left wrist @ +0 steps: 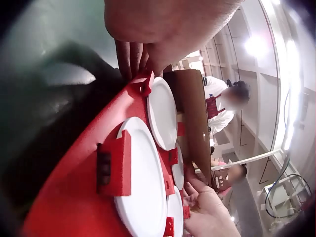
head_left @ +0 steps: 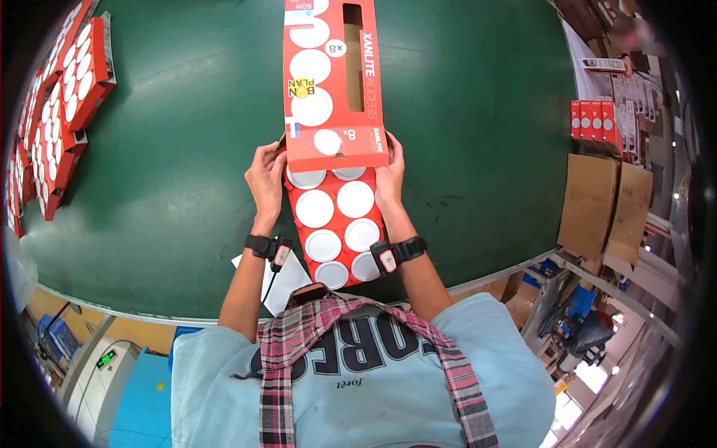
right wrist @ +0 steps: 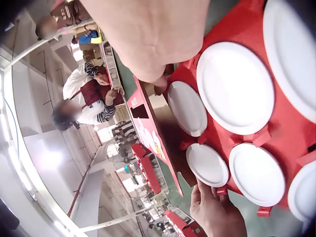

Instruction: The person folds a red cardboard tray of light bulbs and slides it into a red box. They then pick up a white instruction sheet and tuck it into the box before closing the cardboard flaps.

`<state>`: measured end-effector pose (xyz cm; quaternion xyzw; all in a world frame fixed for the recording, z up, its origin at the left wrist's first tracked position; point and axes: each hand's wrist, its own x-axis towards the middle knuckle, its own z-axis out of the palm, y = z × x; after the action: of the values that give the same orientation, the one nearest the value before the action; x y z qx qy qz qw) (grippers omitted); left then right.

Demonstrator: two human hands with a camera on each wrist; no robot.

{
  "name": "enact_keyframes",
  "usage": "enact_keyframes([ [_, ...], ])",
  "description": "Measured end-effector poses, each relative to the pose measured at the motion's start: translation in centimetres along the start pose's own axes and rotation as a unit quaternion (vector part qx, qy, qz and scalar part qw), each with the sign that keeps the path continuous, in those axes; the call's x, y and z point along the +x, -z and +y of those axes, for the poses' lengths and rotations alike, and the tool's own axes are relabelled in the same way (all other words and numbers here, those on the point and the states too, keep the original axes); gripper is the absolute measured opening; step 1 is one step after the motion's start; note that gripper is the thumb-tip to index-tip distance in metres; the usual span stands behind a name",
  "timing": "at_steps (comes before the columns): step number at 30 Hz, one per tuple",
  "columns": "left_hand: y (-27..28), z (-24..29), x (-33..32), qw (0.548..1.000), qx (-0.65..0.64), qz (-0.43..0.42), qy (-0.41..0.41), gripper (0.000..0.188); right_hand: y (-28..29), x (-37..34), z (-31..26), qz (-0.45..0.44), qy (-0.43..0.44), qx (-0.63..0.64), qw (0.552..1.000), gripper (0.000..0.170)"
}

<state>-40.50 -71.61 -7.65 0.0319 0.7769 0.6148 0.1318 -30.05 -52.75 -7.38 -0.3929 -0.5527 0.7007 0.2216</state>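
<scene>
A red printed cardboard box lies on the green table with its open end toward the person. A red tray holding several white discs projects from that opening, its far end hidden inside the box. At the box's left near corner, the left hand grips the side with curled fingers, close to the tray edge. Opposite it, the right hand grips the right near corner. In the right wrist view, the left hand's fingers lie at the box mouth beside the tray.
Several similar red trays with white discs stand along the table's left edge. A white sheet lies left of the tray. Brown cartons and small red boxes stand at the right. Another person works across the way.
</scene>
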Motion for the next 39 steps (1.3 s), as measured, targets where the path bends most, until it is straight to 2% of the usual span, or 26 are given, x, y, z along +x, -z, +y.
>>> enact_keyframes([
  [5,0.9,0.6,-0.1,1.000,0.024,0.011,-0.004,0.027,-0.5,-1.0,-0.3,-0.005,0.001,-0.014,1.000,0.048],
  [8,1.4,0.6,0.6,0.999,0.005,-0.014,0.036,0.028,-0.5,-1.0,-0.5,-0.012,-0.020,0.011,1.000,0.047],
  [11,1.4,0.1,0.5,0.999,-0.003,-0.017,0.039,0.028,-0.2,-1.1,0.1,-0.001,-0.013,0.008,1.000,0.046],
  [14,1.3,0.1,0.2,1.000,-0.018,0.001,0.014,0.029,-0.4,-1.5,0.1,0.002,-0.013,0.018,1.000,0.046],
  [15,1.2,-0.1,0.1,1.000,-0.026,0.012,0.009,0.028,-0.1,-1.6,0.1,-0.012,-0.047,0.044,0.998,0.046],
  [18,1.1,-0.4,-0.1,1.000,-0.006,0.021,0.016,0.027,0.4,-1.8,0.7,-0.040,-0.045,0.075,0.995,0.044],
  [19,1.1,-0.2,0.0,0.999,0.014,0.028,-0.010,0.024,0.4,-1.9,0.6,-0.042,-0.040,0.061,0.996,0.045],
  [22,1.2,0.0,0.3,0.999,-0.016,0.032,0.029,0.021,0.4,-1.9,0.1,-0.041,-0.048,0.027,0.998,0.043],
  [25,1.7,-0.1,0.5,0.989,-0.098,0.013,0.107,0.018,1.0,-1.6,0.5,-0.049,-0.063,0.057,0.995,0.043],
  [28,1.6,-0.6,0.2,0.993,-0.085,0.010,0.080,0.016,1.3,-1.3,0.4,-0.047,-0.088,0.042,0.994,0.042],
  [34,1.3,-0.8,0.2,0.998,0.047,0.041,0.022,0.014,1.1,-1.0,0.3,-0.024,-0.083,0.040,0.995,0.037],
  [37,1.1,-0.3,0.3,0.982,0.174,0.063,0.027,0.016,1.4,-0.7,0.5,-0.022,-0.094,0.010,0.995,0.031],
  [39,1.1,0.1,0.2,0.958,0.279,0.066,-0.026,0.018,1.4,-0.5,0.9,-0.018,-0.083,0.001,0.996,0.027],
])
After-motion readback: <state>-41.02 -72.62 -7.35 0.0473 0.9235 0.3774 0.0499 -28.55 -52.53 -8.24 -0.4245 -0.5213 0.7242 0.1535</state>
